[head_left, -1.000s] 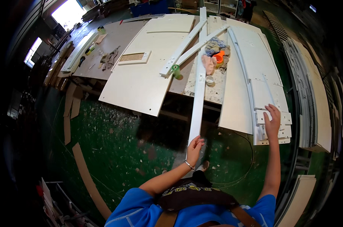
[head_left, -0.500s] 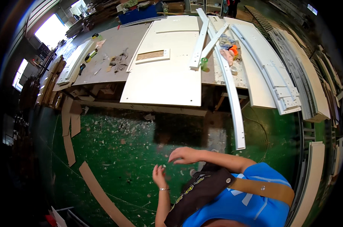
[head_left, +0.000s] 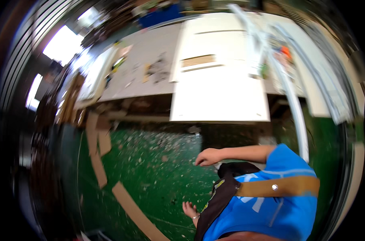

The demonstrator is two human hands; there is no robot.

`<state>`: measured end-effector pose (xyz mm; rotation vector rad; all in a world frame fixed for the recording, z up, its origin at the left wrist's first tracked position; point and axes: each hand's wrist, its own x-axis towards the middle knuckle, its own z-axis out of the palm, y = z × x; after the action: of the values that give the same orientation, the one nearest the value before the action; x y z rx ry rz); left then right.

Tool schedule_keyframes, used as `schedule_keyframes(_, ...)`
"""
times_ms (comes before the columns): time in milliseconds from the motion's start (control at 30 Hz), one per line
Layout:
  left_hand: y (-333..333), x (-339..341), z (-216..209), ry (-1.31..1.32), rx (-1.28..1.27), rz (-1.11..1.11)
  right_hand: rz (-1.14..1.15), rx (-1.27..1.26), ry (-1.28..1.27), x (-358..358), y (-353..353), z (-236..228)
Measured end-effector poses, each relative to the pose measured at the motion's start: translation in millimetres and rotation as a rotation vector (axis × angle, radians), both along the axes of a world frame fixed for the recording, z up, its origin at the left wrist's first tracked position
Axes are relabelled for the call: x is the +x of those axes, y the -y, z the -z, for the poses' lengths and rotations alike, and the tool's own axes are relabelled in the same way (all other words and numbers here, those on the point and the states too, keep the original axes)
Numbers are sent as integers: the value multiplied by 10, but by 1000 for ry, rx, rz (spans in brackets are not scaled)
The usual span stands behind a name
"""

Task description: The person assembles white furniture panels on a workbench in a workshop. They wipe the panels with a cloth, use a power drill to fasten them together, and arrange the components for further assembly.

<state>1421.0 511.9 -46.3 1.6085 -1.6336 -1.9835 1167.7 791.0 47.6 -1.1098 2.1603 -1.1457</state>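
My left hand (head_left: 189, 209), with a bracelet at its wrist, is low over the green floor beside my dark apron (head_left: 221, 201). Its fingers are apart and nothing shows in it. Farther forward, my right hand (head_left: 207, 157) hangs in front of my body, fingers loosely bent downward, also with nothing visible in it. Neither hand touches the work table. The nearest large thing is a white panel (head_left: 220, 96) lying over the table's front edge. On it rests a small white frame (head_left: 202, 69) with a brown inset. Motion blurs the picture.
Long white strips (head_left: 289, 92) cross the panels, one jutting past the table's front. More white boards (head_left: 325, 88) lie to the right. Brown cardboard strips (head_left: 136, 213) lie on the floor at left. The grey tabletop (head_left: 150, 46) bears small tools and scraps.
The whole view has swung, shifting the table and panels rightward in the picture. My hands have moved apart: the left dropped lower toward my side, while the right stays in front.
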Motion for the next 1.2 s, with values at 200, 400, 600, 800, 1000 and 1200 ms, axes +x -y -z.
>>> schedule_keyframes(200, 654, -241, 455, 129, 126, -73, -235, 3, 118, -1039, 1118, -275)
schedule_keyframes(400, 1032, 141, 930, 227, 93, -319, -374, 1, 87, -2016, 2231, -388)
schedule_keyframes(600, 1930, -327, 1023, 452, 55, -73, -253, 43, 124, -2757, 3104, -224)
schedule_keyframes(800, 4053, -1492, 1270, 386, -115, 245, -36, 61, 283, -3556, 3873, -325)
schedule_keyframes(1000, 5734, -4331, 953, 234, -156, 78, 88, 13, 247, -4437, 4498, -222)
schedule_keyframes(1200, 5949, -6427, 598, -166, -191, 403, 76, 14, 325, -5528, 5266, 50)
